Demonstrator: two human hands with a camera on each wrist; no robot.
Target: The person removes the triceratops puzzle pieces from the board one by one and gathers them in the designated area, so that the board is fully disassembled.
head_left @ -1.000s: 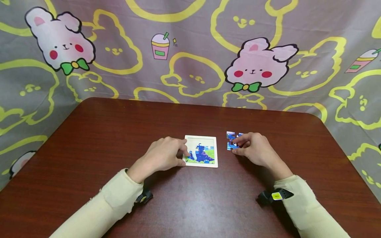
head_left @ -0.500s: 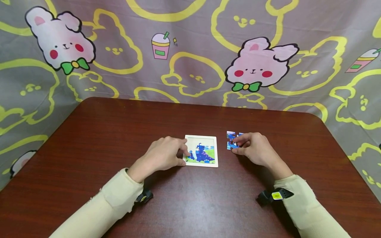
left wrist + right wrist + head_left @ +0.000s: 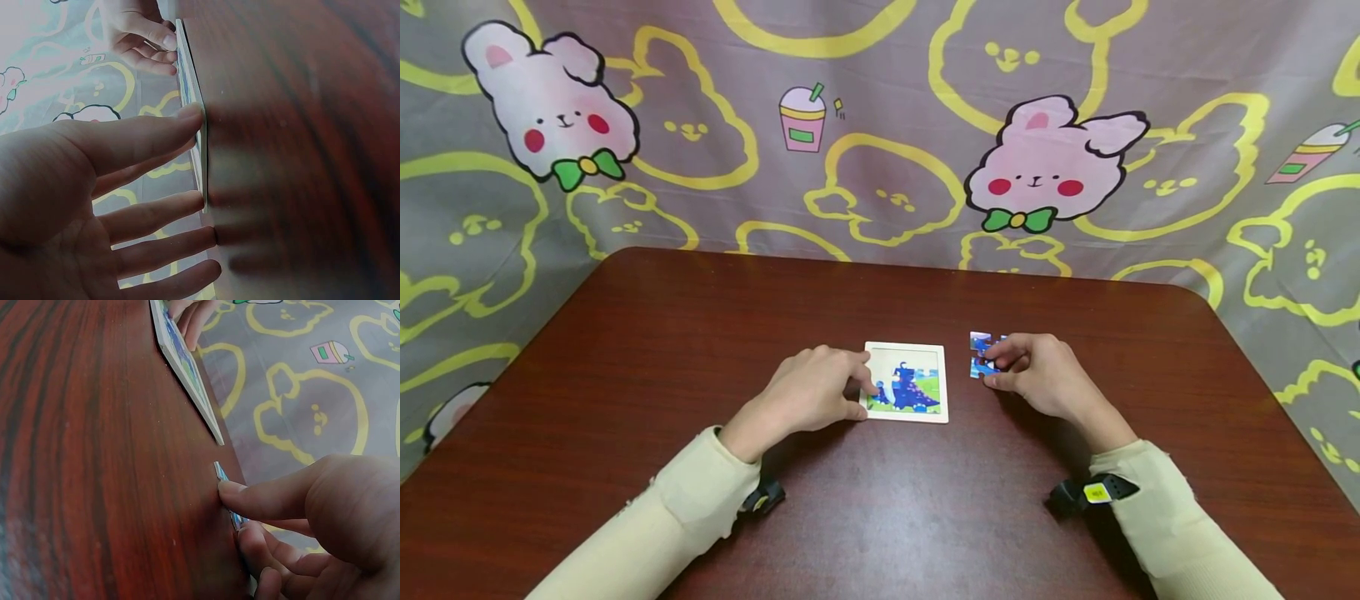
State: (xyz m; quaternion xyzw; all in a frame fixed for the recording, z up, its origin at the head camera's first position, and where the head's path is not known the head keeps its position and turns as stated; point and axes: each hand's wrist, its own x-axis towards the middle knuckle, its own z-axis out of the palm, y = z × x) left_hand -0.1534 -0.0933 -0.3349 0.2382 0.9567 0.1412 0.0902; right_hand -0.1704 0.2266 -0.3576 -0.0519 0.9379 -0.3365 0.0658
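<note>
Left hand (image 3: 808, 390): extended fingers and thumb rest against the left edge of the puzzle tray (image 3: 945, 385), not clenched. The puzzle tray lies flat on the desk (image 3: 880, 508), its near part filled. Puzzle pieces (image 3: 980, 365) lie right of it — apart. Right hand (image 3: 1037, 377): thumb and curled fingers pinch one of the pieces.

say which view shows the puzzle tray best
The head view: it shows most of the puzzle tray from above, with its colourful picture. The left wrist view has it nearly edge-on; the right wrist view shows it steeply slanted, partly cropped.
</note>
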